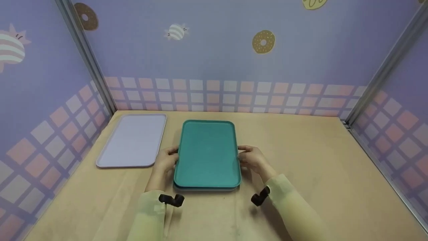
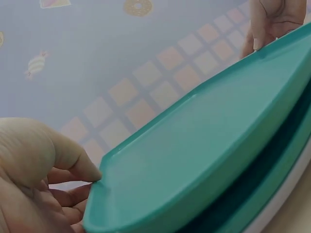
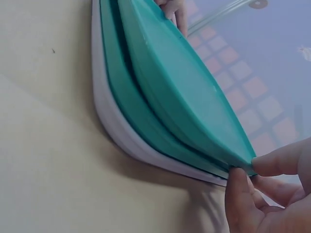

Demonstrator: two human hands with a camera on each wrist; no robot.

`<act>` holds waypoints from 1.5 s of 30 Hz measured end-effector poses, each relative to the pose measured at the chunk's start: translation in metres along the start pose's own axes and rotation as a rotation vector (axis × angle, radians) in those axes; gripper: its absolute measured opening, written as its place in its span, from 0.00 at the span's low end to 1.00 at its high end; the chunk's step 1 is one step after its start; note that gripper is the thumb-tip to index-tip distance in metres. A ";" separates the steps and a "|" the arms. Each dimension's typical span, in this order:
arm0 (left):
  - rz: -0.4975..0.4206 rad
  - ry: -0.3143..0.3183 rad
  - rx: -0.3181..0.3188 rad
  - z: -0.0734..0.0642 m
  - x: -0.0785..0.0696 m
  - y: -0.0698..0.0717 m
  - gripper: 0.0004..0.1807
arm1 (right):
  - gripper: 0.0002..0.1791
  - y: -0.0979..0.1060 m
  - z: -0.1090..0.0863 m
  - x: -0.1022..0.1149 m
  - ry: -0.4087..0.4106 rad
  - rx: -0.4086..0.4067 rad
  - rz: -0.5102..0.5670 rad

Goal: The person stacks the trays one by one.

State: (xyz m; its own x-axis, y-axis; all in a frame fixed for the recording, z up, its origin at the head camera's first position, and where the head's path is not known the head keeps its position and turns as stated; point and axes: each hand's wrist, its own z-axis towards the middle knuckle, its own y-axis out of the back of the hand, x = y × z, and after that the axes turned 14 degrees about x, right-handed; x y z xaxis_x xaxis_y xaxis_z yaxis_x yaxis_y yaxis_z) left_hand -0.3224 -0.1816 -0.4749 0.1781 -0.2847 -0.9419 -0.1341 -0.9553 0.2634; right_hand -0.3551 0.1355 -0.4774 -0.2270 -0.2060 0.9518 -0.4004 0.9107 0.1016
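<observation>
Lilac tray [image 1: 132,140] flat over on the table's [image 1: 301,150] left, left hand [image 1: 166,159] pinching the top teal tray [image 1: 208,154] by its left rim, that tray mid-table above a lower teal tray [image 3: 124,92] and pale bottom tray [image 3: 114,124], right hand [image 1: 253,158] pinching the top one's right rim

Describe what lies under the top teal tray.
Under the top teal tray are a second teal tray and, beneath it, a pale tray. Only their edges show; their inner surfaces are covered, so anything lying on them cannot be seen.
</observation>
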 end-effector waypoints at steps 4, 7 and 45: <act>0.020 -0.018 -0.015 0.003 0.003 -0.001 0.30 | 0.29 -0.004 0.003 -0.001 -0.033 -0.030 -0.010; 0.007 -0.020 -0.019 0.004 0.005 -0.001 0.30 | 0.28 -0.006 0.004 -0.001 -0.043 -0.037 -0.012; -0.056 0.039 -0.019 0.000 0.010 0.000 0.31 | 0.29 -0.025 -0.003 -0.026 0.073 -0.130 0.000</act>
State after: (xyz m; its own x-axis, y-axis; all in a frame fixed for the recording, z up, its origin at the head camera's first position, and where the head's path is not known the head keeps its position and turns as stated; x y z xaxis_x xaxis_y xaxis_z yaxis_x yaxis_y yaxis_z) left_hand -0.3210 -0.1849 -0.4847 0.2225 -0.2336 -0.9465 -0.1046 -0.9710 0.2151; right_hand -0.3361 0.1190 -0.5041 -0.1597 -0.1834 0.9700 -0.2807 0.9505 0.1335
